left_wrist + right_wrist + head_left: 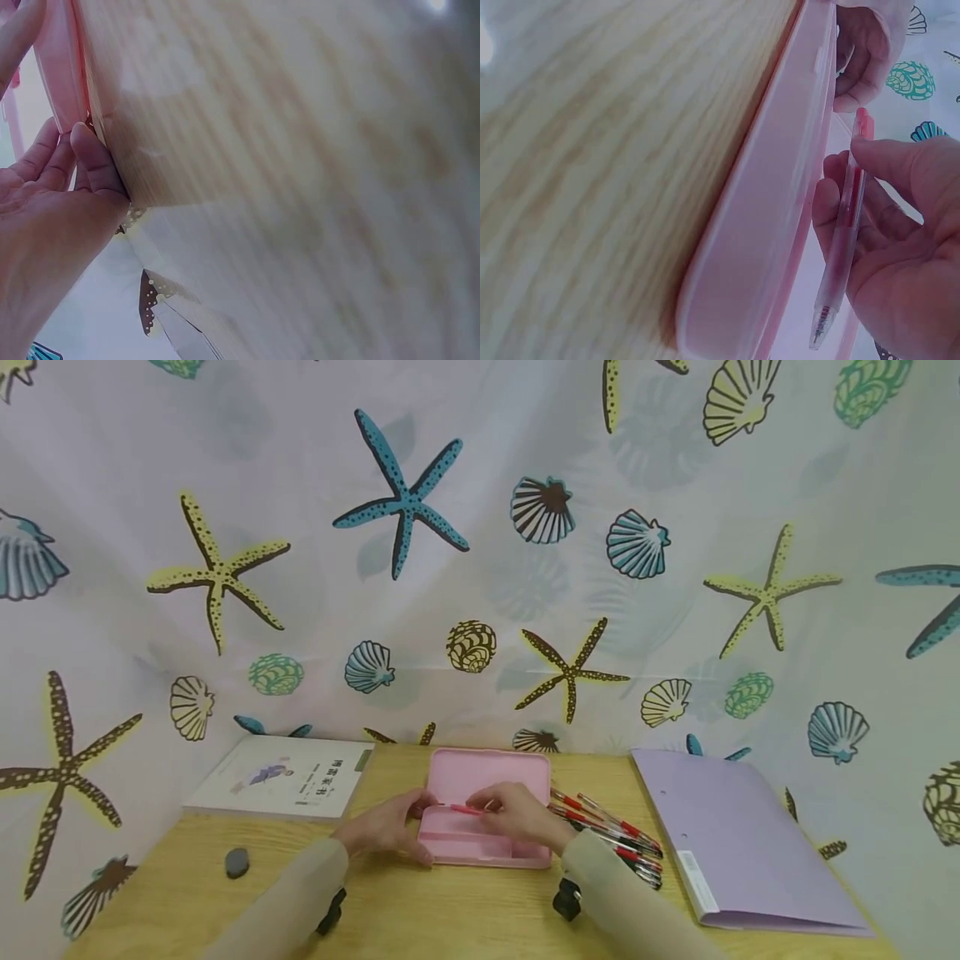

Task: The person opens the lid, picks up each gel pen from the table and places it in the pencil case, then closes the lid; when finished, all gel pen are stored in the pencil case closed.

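A pink pencil case (489,770) lies open on the table, its lid tilted back against the far side. My left hand (386,827) grips the case's left end, thumb near the front corner and fingers at the back; in the left wrist view its fingertips touch the pink edge (58,67). Over the case, my right hand (517,814) pinches a red gel pen (465,809) between thumb and fingers. The right wrist view shows this pen (844,232) with a clear barrel and its metal tip pointing down in the picture, above the case's side wall (757,187).
Several red and black pens (607,827) lie in a loose pile right of the case. Beyond them is a purple folder (750,835). A white book (285,777) lies at the back left, with a dark grey oval object (237,862) in front of it. A patterned curtain (480,568) hangs behind.
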Demonstrator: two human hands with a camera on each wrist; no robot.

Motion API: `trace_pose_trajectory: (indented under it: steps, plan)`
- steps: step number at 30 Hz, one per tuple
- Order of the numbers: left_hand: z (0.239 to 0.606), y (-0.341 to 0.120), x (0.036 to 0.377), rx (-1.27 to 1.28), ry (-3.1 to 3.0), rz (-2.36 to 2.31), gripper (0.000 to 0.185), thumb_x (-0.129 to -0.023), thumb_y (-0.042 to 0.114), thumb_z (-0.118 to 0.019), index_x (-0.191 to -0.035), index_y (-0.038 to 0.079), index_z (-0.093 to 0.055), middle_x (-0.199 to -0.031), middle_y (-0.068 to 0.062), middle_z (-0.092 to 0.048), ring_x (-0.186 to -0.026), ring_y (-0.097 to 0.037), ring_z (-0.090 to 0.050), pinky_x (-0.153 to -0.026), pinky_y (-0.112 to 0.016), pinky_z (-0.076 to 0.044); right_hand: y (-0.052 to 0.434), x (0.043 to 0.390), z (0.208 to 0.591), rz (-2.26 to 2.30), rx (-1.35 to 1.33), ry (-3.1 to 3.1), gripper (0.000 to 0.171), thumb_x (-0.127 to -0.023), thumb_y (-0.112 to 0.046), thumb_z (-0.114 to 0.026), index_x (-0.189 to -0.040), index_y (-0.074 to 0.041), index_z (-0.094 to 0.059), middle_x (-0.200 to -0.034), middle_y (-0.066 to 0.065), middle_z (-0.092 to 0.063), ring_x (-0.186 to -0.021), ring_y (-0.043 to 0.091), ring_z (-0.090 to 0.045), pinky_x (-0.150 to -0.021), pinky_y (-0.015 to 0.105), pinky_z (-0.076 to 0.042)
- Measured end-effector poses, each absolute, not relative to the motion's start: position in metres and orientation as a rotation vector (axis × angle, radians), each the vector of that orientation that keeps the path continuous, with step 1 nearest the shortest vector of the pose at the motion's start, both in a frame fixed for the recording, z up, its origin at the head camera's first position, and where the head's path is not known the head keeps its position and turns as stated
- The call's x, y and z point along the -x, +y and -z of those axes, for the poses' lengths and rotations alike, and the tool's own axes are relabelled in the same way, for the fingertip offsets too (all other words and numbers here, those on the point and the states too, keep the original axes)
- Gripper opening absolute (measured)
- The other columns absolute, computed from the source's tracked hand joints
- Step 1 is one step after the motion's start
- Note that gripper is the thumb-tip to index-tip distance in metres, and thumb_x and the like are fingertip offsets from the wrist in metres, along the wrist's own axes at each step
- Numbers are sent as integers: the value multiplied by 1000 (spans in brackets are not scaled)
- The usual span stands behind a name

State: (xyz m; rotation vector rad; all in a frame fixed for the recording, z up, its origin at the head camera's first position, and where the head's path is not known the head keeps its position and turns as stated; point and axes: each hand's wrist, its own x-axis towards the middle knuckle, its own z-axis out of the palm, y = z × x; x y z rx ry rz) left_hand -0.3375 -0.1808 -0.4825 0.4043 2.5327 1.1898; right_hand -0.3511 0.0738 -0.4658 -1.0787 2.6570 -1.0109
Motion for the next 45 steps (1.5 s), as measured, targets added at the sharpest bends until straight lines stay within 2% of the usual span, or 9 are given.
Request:
trace_pose_trajectory:
  steps: [3,10,17,24,34,45]
  plan:
    - [482,-180,336,-409,2534,-1196,83,-59,25,-95,-129,14,-52,-132,-5,-54,-126,-25,-47,-115,-53,-30,69,351,465,1051,1027,2649,28,-90,-4,-65,-117,-5,-70,-113,7,-72,-103,18,-68,-92,33,-54]
    - [480,-179,334,-400,2531,-1178,83,-61,26,-94,-130,14,-51,-134,-5,-53,-126,-25,-46,-116,-54,-28,56,350,469,1047,1006,2626,20,-89,-13,-72,-108,-9,-75,-103,2,-75,-95,10,-67,-86,23,-53]
    - [479,-181,332,-466,2501,-1229,85,-61,20,-93,-133,8,-49,-133,-9,-54,-127,-28,-47,-115,-54,-28,44,352,473,1006,987,2642,17,-89,-15,-72,-105,-10,-76,-101,0,-76,-89,4,-66,-82,18,-52]
    - [479,-181,332,-406,2517,-1187,86,-61,26,-94,-133,12,-49,-136,-7,-53,-128,-27,-45,-117,-55,-26,39,354,477,945,997,2654,12,-90,-15,-71,-99,-13,-79,-97,-3,-76,-83,0,-59,-80,18,-49]
    - [484,-182,337,-377,2522,-1186,85,-59,28,-95,-131,15,-50,-135,-6,-53,-128,-26,-45,-117,-55,-26,35,350,480,983,941,2628,14,-92,-12,-67,-100,-12,-79,-101,0,-76,-95,7,-65,-85,21,-50]
    - [485,-180,337,-393,2517,-1191,85,-59,28,-94,-131,15,-50,-132,-4,-54,-125,-25,-47,-116,-55,-28,32,345,481,893,1033,2627,20,-95,-9,-62,-109,-10,-76,-109,-2,-74,-95,2,-61,-89,20,-50]
